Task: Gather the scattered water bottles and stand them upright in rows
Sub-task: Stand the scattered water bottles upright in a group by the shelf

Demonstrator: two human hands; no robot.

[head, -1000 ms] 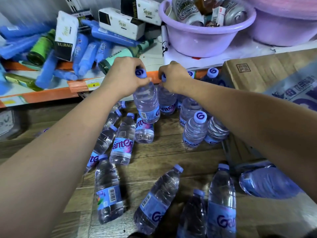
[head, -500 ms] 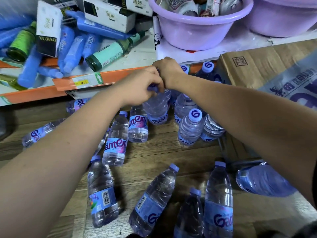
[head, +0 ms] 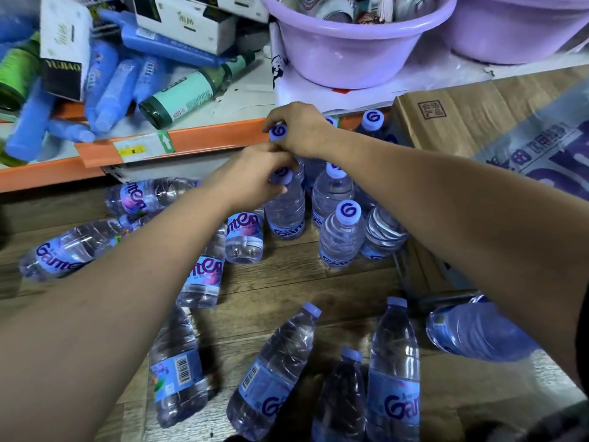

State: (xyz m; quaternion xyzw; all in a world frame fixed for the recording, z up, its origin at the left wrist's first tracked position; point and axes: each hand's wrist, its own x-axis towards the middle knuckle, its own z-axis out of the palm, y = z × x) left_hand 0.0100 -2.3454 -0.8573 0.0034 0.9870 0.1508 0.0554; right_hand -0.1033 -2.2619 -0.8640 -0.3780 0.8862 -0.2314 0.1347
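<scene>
Clear water bottles with lilac caps cover the wooden floor (head: 344, 291). Several stand upright in a cluster (head: 341, 237) by the cardboard box. My left hand (head: 251, 183) grips the cap end of an upright bottle (head: 285, 212) at the cluster's left side. Just behind it, my right hand (head: 299, 129) holds another bottle by its cap (head: 278, 131); that bottle's body is hidden by my hands. Lying bottles are scattered at the left (head: 63, 247), the middle (head: 204, 279) and near me (head: 274, 371).
An orange-edged low shelf (head: 197, 135) at the back carries blue tubes, green bottles and boxes. Two lilac basins (head: 353, 49) sit on it. A cardboard box (head: 471, 116) under printed plastic wrap stands at the right. A larger bottle (head: 478, 330) lies at the lower right.
Both hands have carried their bottles toward the upright cluster. The left hand's bottle has come down onto the floor at the cluster's left; the right hand stays higher behind it.
</scene>
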